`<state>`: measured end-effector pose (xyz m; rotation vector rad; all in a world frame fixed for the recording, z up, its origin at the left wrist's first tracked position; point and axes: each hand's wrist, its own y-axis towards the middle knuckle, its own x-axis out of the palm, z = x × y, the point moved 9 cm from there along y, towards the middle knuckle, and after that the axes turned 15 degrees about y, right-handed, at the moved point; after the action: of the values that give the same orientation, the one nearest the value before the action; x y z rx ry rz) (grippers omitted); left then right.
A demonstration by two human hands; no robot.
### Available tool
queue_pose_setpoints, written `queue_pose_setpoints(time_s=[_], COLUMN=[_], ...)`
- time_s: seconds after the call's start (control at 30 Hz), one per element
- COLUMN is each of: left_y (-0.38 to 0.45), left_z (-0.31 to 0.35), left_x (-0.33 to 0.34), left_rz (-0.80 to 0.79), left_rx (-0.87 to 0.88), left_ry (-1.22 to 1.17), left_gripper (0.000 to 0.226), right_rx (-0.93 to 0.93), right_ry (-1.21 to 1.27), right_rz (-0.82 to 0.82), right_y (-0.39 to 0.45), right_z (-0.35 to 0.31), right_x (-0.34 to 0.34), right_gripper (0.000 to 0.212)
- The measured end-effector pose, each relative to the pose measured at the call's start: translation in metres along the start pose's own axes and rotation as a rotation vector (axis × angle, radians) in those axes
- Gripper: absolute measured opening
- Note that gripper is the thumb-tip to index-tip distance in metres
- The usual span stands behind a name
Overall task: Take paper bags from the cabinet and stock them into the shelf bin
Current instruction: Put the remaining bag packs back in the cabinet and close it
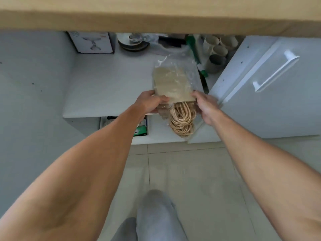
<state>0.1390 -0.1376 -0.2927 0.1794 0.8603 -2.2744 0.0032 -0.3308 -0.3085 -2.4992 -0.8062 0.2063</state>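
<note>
A wooden counter edge (156,20) spans the whole top of the head view, from ten o'clock across to two o'clock, and under it the white cabinet (107,87) stands open with its shelf showing. The cabinet door (271,94) is swung out at three o'clock, its pale bar handle (276,72) facing the camera. Pale floor tiles (199,180) fill the lower middle, and a knee in grey trousers (156,214) sits at six o'clock. Two bare forearms reach in from seven and five o'clock and meet just above the centre. There they hold the pack of paper bags (173,84), a flat stack of brown bags in a clear plastic sleeve, lying partly on the front of the shelf with its bundle of tan cord handles (182,120) hanging over the shelf edge toward the camera. The left hand (151,101) grips the pack's near left corner, thumb on top and fingers curled beneath; the right hand (205,105) grips the near right corner, fingers wrapped round the plastic. At the back of the shelf, at eleven o'clock, a white box with a printed picture (92,42) stands upright; at twelve o'clock is a stack of dark plates (133,44), and at one o'clock a cluster of paper cups (218,47) beside a green and white roll (196,53) that slants toward the bags. On the lower shelf, just below the left wrist, a green packet (140,130) shows.
</note>
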Motion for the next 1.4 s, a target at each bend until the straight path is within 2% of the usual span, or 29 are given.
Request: queue_pose_setpoints(time_s=[0.1,0.2,0.23,0.33,0.37,0.47,0.57,0.67,0.8,0.87,0.93,1.03,1.2,1.3,1.4], left_y=[0.050,0.092,0.092,0.064,0.053,0.004,-0.058,-0.129,-0.224,-0.257,-0.273,-0.275,-0.249,-0.219,-0.188], left_z=[0.009,0.017,0.021,0.026,0.025,0.024,0.022,0.039,0.098,0.133,0.162,0.191,0.199,0.193,0.175], left_x=[-0.002,-0.005,-0.007,-0.013,-0.014,-0.025,-0.050,-0.084,-0.136,-0.173,-0.221,-0.292,-0.375,-0.407,-0.425], left_rz=[0.088,0.143,0.163,0.198,0.190,0.166,0.167,0.128,-0.108,-0.142,-0.051,0.171,0.478,0.588,0.587], left_rx=[0.040,0.089,0.093,0.048,0.027,-0.032,-0.077,-0.095,-0.050,0.019,0.069,0.109,0.066,-0.034,-0.153], left_ry=[-0.018,-0.006,0.000,0.013,0.015,0.004,-0.012,0.037,0.280,0.306,0.240,0.176,0.391,0.547,0.545], left_gripper=[0.069,0.070,0.070,0.095,0.096,0.079,0.057,0.050,0.041,0.037,0.035,0.039,0.065,0.085,0.106], right_rx=[-0.049,-0.080,-0.064,-0.014,-0.026,-0.125,-0.148,-0.138,-0.099,-0.068,-0.043,-0.015,0.078,0.097,0.008], right_ry=[0.045,0.075,0.081,0.055,0.016,-0.120,-0.233,-0.267,-0.303,-0.276,-0.177,-0.094,-0.223,-0.287,-0.343], right_rz=[0.038,0.005,-0.010,-0.013,0.012,0.058,-0.072,-0.227,-0.476,-0.501,-0.471,-0.432,-0.375,-0.314,-0.259], right_y=[0.036,0.055,0.055,0.031,0.016,-0.041,-0.104,-0.171,-0.250,-0.267,-0.270,-0.261,-0.218,-0.190,-0.166], right_z=[-0.011,-0.025,-0.026,-0.031,-0.036,-0.058,-0.074,-0.110,-0.179,-0.213,-0.243,-0.275,-0.286,-0.285,-0.295], right_x=[0.002,0.009,0.010,0.012,0.011,0.007,0.024,0.053,0.119,0.148,0.172,0.205,0.244,0.270,0.296], right_gripper=[0.035,0.046,0.048,0.054,0.054,0.050,0.044,0.028,0.023,0.027,0.034,0.044,0.051,0.052,0.042])
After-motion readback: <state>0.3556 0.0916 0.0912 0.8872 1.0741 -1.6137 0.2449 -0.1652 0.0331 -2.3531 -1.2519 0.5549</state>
